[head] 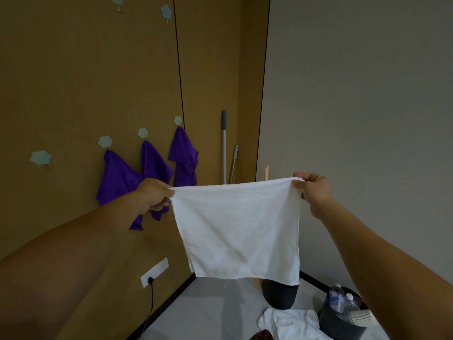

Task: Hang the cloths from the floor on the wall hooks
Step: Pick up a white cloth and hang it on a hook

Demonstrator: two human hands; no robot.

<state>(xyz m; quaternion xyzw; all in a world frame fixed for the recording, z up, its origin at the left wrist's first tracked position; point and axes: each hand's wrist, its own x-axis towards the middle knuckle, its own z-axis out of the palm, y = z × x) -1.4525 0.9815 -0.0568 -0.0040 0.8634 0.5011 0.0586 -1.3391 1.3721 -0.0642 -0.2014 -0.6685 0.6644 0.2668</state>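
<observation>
**mopfan:** so where's the white cloth (pixel 237 229) at?

**tilez:** up in the air, stretched flat between both hands in front of the room corner. left hand (pixel 153 196) pinches its top left corner, right hand (pixel 313 192) pinches the top right one, fingers curled tight on the fabric. top edge is pulled nearly straight, the rest hangs loose.

**mopfan:** and the hooks (pixel 105 141)?

**tilez:** pale flower-shaped ones in a row on the brown wall (pixel 73 82), on the left. three of them carry purple cloths (pixel 117 177), side by side. the bare hook (pixel 41 158) sits just left of those, and two more are high up near the top edge. the white cloth touches none of them. the left hand overlaps the lower purple ones in view, but i can't tell how far it is off the wall.

**mopfan:** anything on the floor (pixel 208 310)?

**tilez:** yep, a crumpled white pile (pixel 291 322) lies on the tiles below the held cloth, just beside a black bin (pixel 340 327). the bin has plastic bottles (pixel 337 300) and a stack of paper cups (pixel 360 317) in it. there's a dark round thing (pixel 279 294) behind the pile, partly hidden by the cloth, no idea what it is.

**mopfan:** other stuff?

**tilez:** two mop handles (pixel 224 148) lean in the corner. low on the brown wall a socket (pixel 157 268) has a black plug (pixel 150 280) in it, with the cord (pixel 151 303) running down.
</observation>
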